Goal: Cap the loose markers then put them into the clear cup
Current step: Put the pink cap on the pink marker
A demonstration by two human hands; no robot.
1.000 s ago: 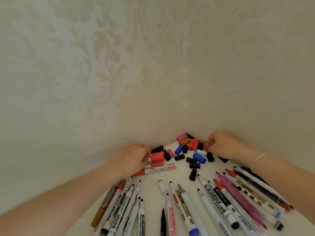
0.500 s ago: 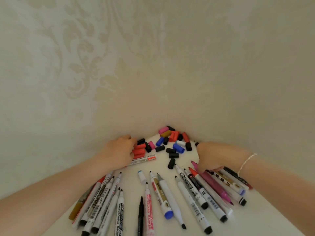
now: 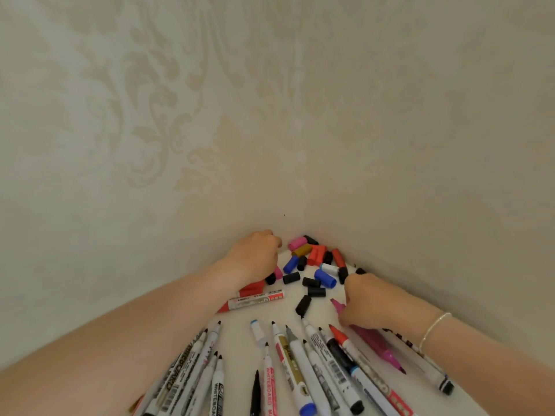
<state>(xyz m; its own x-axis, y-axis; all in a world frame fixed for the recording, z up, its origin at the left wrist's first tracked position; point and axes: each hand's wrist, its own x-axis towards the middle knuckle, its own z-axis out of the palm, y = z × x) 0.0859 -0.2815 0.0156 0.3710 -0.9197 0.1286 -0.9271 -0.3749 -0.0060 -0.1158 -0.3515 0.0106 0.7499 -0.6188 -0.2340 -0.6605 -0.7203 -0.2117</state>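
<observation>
Barely begun, judging by the layout: about 3 red-capped markers lying on the white surface under and beside the left forearm, everything else still bare-tipped. Fanned along the near edge, a spread of uncapped markers with tips pointing toward the far corner, black, white, gold and blue-ended bodies among them. Heaped in that far corner, where the 2 wallpapered walls meet, the loose caps: pink, gold, red, blue, black, 1 white. Left hand down on the left side of the cap heap, knuckles up, fingers curled under; whether that grip is closed on a cap or merely resting cannot be told. Right hand lower, at the right side of the surface, fingers curled round the upper barrel of a pink marker whose pointed tip pokes out toward the caps; apparently gripping it, though the fingertips are hidden. Still to do, then: matching caps to nearly every marker and loading them all. No clear cup anywhere in view, so nothing can be said of its contents; probably outside the frame. No other container visible either, only a thin bracelet on the right wrist.
</observation>
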